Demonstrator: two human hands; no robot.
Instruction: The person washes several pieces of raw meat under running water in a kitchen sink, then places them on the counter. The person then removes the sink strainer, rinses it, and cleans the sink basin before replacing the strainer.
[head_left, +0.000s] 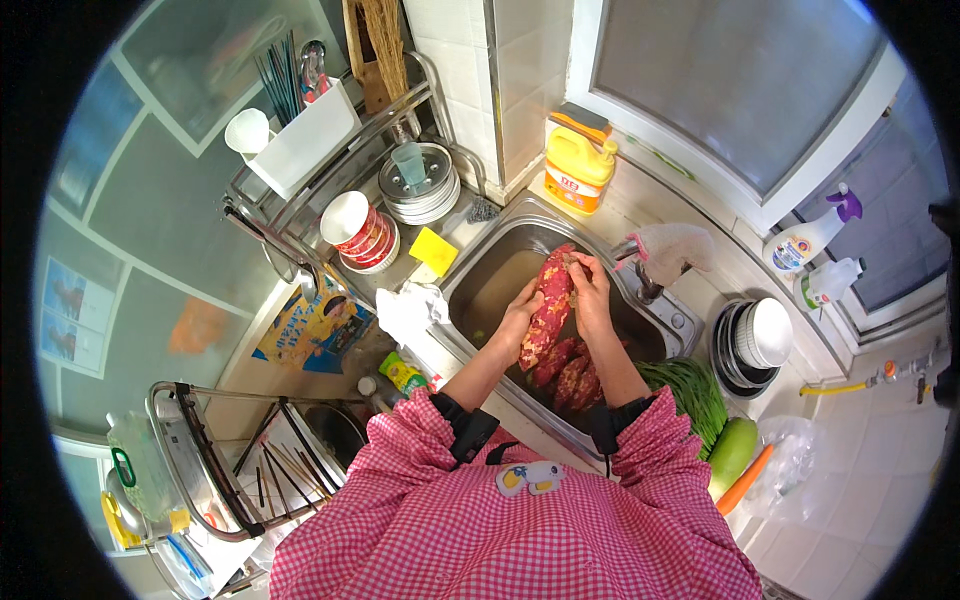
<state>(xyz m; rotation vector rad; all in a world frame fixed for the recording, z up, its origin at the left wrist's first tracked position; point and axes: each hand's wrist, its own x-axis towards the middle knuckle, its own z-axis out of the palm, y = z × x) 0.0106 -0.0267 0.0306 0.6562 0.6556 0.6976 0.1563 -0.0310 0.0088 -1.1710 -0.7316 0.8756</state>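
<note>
A long red-skinned sweet potato (550, 319) with pale, rough patches is held upright at a slant over the sink. My left hand (519, 319) grips its left side. Against its upper right side, my right hand (592, 289) presses a small brownish scrubber (573, 297), mostly covered by the fingers. Below, several more sweet potatoes (576, 381) lie in murky water (491, 292) inside the stainless steel sink (459, 281). My forearms partly hide the basin.
A faucet (651, 289) draped with a pinkish mesh cloth (679, 246) stands right of the basin. Green chives (686, 394), a green gourd (733, 454) and a carrot (746, 480) lie rightward. Stacked bowls (351, 225), a yellow sponge (433, 251) and a detergent jug (577, 171) stand around the sink.
</note>
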